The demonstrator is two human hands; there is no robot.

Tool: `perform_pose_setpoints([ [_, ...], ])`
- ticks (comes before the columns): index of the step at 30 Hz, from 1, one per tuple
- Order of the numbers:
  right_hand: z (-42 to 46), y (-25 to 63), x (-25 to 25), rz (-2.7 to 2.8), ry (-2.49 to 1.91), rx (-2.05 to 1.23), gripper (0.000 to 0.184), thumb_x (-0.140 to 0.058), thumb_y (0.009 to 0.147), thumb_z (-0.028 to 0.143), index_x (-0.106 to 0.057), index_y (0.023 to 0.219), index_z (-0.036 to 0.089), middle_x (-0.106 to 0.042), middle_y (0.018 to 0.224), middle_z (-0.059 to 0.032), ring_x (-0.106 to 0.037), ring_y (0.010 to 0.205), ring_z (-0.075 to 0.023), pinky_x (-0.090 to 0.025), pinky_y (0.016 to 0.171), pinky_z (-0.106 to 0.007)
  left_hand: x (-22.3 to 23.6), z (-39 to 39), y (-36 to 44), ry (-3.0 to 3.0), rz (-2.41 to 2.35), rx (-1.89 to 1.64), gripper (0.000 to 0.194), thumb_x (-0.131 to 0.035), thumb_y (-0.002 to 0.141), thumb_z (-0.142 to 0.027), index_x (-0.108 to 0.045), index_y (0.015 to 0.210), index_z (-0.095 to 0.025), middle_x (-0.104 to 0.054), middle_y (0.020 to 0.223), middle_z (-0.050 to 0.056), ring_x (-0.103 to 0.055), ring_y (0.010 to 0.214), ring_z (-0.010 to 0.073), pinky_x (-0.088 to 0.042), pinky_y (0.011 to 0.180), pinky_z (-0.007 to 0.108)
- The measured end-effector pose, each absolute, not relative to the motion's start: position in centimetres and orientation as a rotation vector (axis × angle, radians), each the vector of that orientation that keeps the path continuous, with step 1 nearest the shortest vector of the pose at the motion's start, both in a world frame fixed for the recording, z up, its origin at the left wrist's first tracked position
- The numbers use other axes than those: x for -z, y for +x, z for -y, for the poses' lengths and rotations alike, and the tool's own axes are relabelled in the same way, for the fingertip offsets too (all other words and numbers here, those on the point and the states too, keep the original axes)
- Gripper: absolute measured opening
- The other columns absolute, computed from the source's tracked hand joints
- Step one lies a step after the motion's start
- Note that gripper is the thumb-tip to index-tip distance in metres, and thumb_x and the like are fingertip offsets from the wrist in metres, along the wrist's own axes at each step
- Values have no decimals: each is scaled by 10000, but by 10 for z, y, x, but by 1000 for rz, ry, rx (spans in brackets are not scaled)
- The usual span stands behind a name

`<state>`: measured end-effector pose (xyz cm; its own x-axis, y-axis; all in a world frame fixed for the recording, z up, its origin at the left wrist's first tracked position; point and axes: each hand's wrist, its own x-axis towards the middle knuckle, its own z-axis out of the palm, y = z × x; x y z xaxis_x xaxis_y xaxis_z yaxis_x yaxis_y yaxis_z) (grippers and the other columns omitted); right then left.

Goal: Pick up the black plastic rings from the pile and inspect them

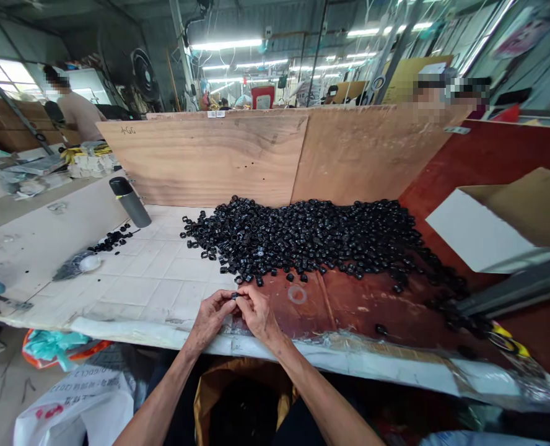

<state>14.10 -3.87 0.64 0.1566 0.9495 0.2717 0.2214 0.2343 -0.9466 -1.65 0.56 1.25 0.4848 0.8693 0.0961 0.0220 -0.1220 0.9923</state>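
Note:
My left hand (212,317) and my right hand (256,311) meet near the table's front edge, fingers pinched together on a small black ring-shaped part (235,296) held between them. Just beyond them a large heap of the same black parts (312,238) spreads across the table against a plywood back board (256,155). A few loose parts lie at the heap's near edge.
A grey flask with a black cap (130,201) stands at the left, beside a small cluster of black parts (112,238). A cardboard box (502,223) sits at the right. An open sack (242,402) hangs below the table edge. Another person (73,108) stands far left.

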Motion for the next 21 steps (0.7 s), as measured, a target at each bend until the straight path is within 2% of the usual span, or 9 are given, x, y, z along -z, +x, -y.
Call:
perform_pose_setpoints([
  [2, 39, 142, -6, 1359, -1246, -767, 186, -501, 943, 327, -634, 949, 198, -611, 632, 14, -540, 499, -123, -419, 497, -211, -13, -4, -17, 1582, -815, -892, 293, -654, 916, -394, -698, 1070, -148, -761, 960, 85, -712, 849, 204, -601, 795, 336],
  [6, 39, 144, -3, 1324, -1296, -856, 219, -501, 959, 366, -632, 915, 195, -591, 599, 37, -504, 440, -107, -387, 450, -200, -13, 0, -16, 1705, -909, -1020, 288, -691, 883, -403, -719, 1060, -178, -753, 1029, 77, -704, 961, 218, -582, 891, 350],
  [12, 39, 143, -3, 1390, -1205, -729, 159, -531, 937, 282, -669, 955, 206, -635, 652, 9, -582, 542, -143, -447, 537, -225, -8, 2, -17, 1440, -859, -901, 346, -703, 873, -428, -693, 1088, -157, -769, 976, 73, -727, 818, 207, -610, 796, 359],
  [17, 40, 146, -3, 1389, -1252, -841, 185, -488, 979, 275, -648, 919, 206, -557, 541, 56, -549, 492, -132, -432, 553, -217, 0, 8, -17, 1929, -991, -1075, 243, -622, 933, -345, -695, 1109, -194, -745, 1074, 75, -712, 954, 213, -585, 896, 365],
  [21, 37, 146, -2, 1394, -1309, -805, 247, -471, 1000, 315, -612, 824, 213, -574, 607, 44, -559, 557, -127, -407, 571, -209, 5, 10, -16, 2145, -1002, -1164, 225, -560, 965, -287, -658, 1151, -208, -724, 1126, 83, -708, 1029, 219, -577, 953, 383],
])
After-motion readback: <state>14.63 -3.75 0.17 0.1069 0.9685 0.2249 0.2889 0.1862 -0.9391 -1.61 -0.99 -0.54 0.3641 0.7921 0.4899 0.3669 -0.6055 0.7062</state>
